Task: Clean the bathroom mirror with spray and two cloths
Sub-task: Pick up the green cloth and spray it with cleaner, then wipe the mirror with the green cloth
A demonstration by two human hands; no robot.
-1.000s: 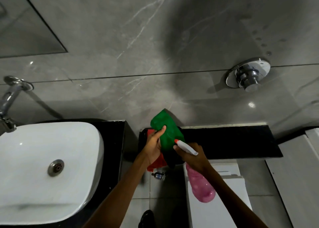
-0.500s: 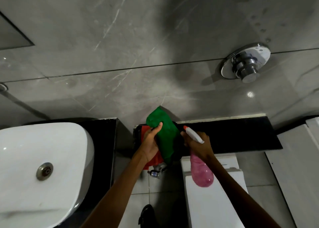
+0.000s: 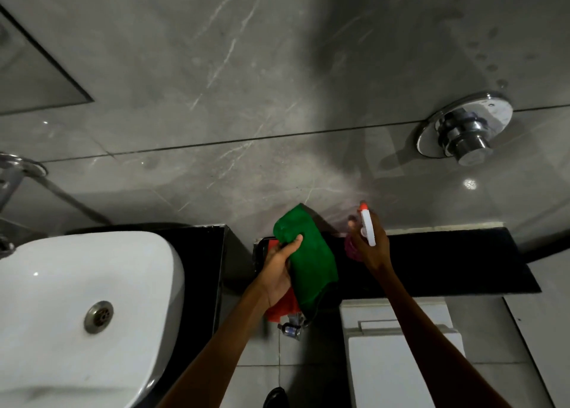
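Since 1 second ago the spray bottle (image 3: 367, 227) has swung up from hanging over the toilet to standing near upright in front of the wall, nozzle at 12 o'clock. The right hand (image 3: 371, 247) is wrapped around its neck, fingers closed; whether a finger is on the trigger, I cannot tell. Its pink body is mostly hidden behind the hand.

At 9 o'clock from the bottle, the left hand (image 3: 279, 272) pinches the green cloth (image 3: 308, 262) between thumb and fingers, with the red cloth (image 3: 282, 310) bunched beneath in the same grip. Both hang over the black ledge (image 3: 447, 259).

The mirror (image 3: 34, 74) sits far off at 10 o'clock, above the sink (image 3: 77, 284), well apart from the nozzle. The step in hand seems to be carrying the kit to it. To do it well, I would keep the nozzle away from the wall tiles, turn the body towards the sink before squeezing, and hold the 2 cloths clear of the mist so 1 stays dry for buffing.
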